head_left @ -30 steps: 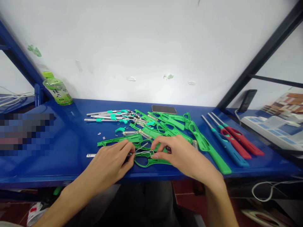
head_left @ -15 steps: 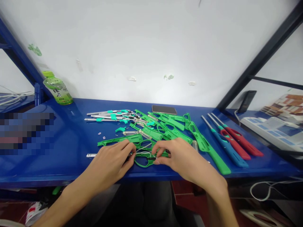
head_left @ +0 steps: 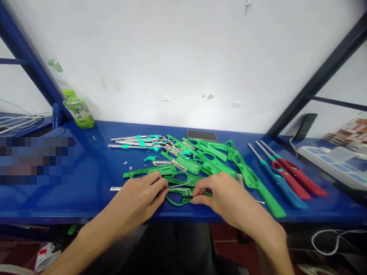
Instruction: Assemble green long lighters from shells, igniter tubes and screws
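My left hand point(head_left: 147, 193) is closed over a metal lighter tube point(head_left: 115, 188), whose silver tip pokes out on the left. Thumb and finger of my right hand point(head_left: 216, 193) pinch a small black igniter point(head_left: 187, 197) with thin wires point(head_left: 180, 189) leading toward my left hand. Beneath both hands, near the table's front edge, lies a green lighter handle half point(head_left: 175, 203), partly hidden by my fingers. More green handle shells point(head_left: 212, 165) are heaped just behind, with clear fuel tanks point(head_left: 162, 163) among them. A loose turquoise trigger point(head_left: 151, 158) lies behind my left hand.
Several metal tubes with turquoise parts point(head_left: 134, 146) lie at the back left. Blue point(head_left: 282, 185) and red lighters point(head_left: 304, 175) rest at the right. A phone point(head_left: 202, 135) lies by the wall, and a green bottle point(head_left: 80, 112) stands on the blue table point(head_left: 94, 168) at back left.
The view has shifted slightly, so everything sits a little further right. My right hand now shows the black igniter more plainly between its fingertips; my left hand keeps its grip.
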### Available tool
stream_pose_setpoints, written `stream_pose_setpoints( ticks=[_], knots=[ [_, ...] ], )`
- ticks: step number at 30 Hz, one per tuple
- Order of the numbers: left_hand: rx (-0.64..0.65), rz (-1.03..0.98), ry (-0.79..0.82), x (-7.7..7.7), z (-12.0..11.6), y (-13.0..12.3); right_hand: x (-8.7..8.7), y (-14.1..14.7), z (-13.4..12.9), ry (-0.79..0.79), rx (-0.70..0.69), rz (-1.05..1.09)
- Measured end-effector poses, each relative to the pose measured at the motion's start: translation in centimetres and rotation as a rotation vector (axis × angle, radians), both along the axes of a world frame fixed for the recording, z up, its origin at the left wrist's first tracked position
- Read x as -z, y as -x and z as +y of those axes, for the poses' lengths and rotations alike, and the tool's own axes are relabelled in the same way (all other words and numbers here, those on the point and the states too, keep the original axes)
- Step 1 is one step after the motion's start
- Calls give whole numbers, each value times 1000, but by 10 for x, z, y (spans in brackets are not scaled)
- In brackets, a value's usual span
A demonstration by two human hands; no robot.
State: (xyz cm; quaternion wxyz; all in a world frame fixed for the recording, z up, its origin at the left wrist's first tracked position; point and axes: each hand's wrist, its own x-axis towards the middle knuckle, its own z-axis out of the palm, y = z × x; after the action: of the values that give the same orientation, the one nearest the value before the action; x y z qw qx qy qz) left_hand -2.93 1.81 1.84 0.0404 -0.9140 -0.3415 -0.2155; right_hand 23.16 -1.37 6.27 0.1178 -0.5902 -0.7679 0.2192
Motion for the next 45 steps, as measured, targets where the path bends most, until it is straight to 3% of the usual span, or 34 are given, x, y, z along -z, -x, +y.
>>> stream_pose_setpoints(
  ticks=[3,6,9,12,15,24,28,37,45],
  knots=[
    [-2,-73,29,-7,3,9,0,0,0,5,0,-7],
    [-115,-165,14,-15,15,31,1,0,0,1,12,-18],
    [-295,-102,1,-20,34,60,1,-1,2,5,19,-21],
    [-355,-83,13,-22,49,82,2,-1,3,13,14,-7],
    [-359,-74,44,-21,53,87,3,-1,3,17,2,4],
    [-269,-86,83,-13,46,62,1,0,-1,8,17,25],
    [-192,-59,81,-18,52,48,-2,0,-2,-7,15,51],
    [-6,104,54,-52,117,-2,-2,3,-2,-18,-2,104],
    [87,150,103,-43,170,-36,0,3,-1,-24,22,106]
  ],
)
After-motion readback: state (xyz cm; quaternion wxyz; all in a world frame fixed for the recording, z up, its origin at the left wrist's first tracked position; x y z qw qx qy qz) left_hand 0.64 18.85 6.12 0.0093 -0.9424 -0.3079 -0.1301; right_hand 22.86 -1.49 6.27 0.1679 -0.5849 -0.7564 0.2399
